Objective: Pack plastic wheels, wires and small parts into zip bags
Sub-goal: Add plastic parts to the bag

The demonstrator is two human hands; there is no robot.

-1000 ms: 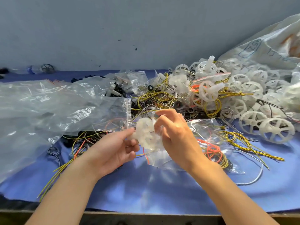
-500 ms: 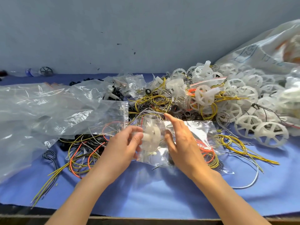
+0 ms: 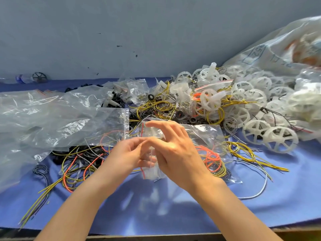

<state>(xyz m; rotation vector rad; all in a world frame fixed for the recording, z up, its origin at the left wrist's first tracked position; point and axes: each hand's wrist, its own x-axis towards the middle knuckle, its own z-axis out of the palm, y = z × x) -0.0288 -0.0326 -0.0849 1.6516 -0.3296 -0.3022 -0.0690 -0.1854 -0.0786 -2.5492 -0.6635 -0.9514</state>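
The fingers [image 3: 137,145] of the left hand [image 3: 127,154] are curled in and pinch the near edge of a small zip bag [image 3: 150,172]. The right hand [image 3: 177,152] holds the same bag from 3 o'clock: its thumb lies across the film towards the left fingertips and its longer fingers reach over the top of the bag towards 11 o'clock. The bag hangs between the two hands, just above the blue worktop [image 3: 156,209], with its red zip strip on the left side. Something whitish shows through the film, too blurred to name.

Under the right wrist lies a second clear bag [image 3: 206,134], flat on the worktop, with a coil of orange wire [image 3: 211,158] at 3 o'clock. Loose wires [image 3: 74,168] – yellow, orange and dark – sprawl at 8 o'clock. A heap of empty clear bags [image 3: 52,119] spreads out at 9 to 10 o'clock. Coils of yellow wire [image 3: 156,108] and small black rings [image 3: 179,113] sit at 12 o'clock. The pile of white plastic wheels [image 3: 260,105] fills 1 to 2 o'clock, and a big plastic sack [image 3: 278,49] lies behind it.
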